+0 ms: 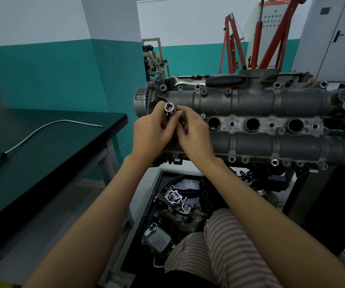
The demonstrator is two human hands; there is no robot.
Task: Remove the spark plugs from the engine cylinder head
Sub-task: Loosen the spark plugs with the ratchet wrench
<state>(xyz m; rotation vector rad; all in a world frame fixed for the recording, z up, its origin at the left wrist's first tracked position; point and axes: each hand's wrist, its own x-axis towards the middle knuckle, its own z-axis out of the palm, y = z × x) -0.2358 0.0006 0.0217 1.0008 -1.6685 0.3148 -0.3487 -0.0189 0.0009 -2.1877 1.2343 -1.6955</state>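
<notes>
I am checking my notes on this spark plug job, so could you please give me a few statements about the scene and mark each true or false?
1. The left hand holds a silver metal socket with its open end facing up. True.
2. The black-handled ratchet wrench lies on the dark green table. False: it rests on top of the grey metal cylinder head.
3. Three open round plug wells show to the right of the hands. True.
4. A bent silver tube lies in the black parts tray below. False: it lies on the table.
</notes>
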